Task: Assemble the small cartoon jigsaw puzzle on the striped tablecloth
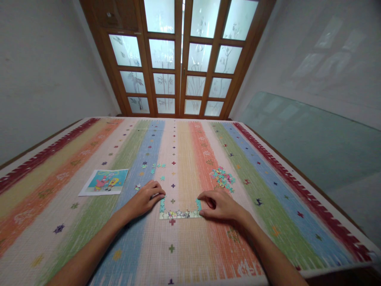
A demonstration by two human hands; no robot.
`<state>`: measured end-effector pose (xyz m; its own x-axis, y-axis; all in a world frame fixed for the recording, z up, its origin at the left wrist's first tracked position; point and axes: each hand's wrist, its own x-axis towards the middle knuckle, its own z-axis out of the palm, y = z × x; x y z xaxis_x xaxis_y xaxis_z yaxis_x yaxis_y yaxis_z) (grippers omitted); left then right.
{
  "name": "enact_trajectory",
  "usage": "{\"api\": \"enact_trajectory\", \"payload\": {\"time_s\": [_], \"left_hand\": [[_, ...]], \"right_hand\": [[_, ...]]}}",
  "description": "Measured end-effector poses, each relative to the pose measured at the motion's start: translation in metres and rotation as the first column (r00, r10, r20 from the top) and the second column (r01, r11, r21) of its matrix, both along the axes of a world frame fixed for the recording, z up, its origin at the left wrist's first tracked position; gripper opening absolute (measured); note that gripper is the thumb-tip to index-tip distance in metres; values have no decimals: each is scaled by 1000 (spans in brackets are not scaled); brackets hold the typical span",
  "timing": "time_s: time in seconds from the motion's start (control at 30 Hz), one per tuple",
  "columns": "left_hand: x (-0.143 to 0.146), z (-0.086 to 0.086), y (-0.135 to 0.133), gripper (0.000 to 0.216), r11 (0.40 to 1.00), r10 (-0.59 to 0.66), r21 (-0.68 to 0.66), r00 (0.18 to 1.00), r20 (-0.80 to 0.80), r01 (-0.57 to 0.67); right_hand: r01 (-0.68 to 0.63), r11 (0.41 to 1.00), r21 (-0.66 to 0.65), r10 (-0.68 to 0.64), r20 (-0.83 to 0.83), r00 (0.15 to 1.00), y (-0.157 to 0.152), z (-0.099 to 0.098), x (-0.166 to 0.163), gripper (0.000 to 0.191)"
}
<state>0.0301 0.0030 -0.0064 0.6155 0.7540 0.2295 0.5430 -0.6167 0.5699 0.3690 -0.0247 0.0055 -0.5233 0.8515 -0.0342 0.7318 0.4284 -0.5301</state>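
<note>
Your left hand (pixel 145 198) and right hand (pixel 218 204) rest loosely curled, fingertips pressing each end of the half-built puzzle frame (pixel 179 211) on the striped mat (pixel 89 222), and I'd guess it's flimsy, so keep it flat and hold both corners.

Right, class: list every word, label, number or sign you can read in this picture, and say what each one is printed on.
No text can be read anywhere.
Reference picture: cartoon figures only; any lettering is too small to read.
Joined puzzle border, between the left hand and right hand: too small to tell.
Loose puzzle pieces: too small to tell.
Striped cloth: small cross motifs, no words.
</note>
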Motion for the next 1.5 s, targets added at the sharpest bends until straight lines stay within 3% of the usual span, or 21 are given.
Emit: {"api": "enact_trajectory", "payload": {"time_s": [0.4, 0.7, 0.87, 1.5], "left_hand": [[-1, -6, 0, 26, 1000, -8, 7, 1000, 20, 7], [-9, 9, -6, 22, 1000, 12, 19, 1000, -14, -11], [-16, 10, -10, 53, 1000, -9, 14, 998, -62, 10], [-13, 4, -13, 27, 997, -3, 70, 997, -78, 9]], "right_hand": [[2, 1000, -24, -3, -27, 1000, 0, 1, 0, 35], [-2, 999, -35, 2, -20, 1000, -2, 6, -1, 37], [-1, 999, -43, 0, -20, 1000, -2, 4, 1, 45], [8, 1000, -29, -8, -23, 1000, -3, 3, 0, 45]]}}
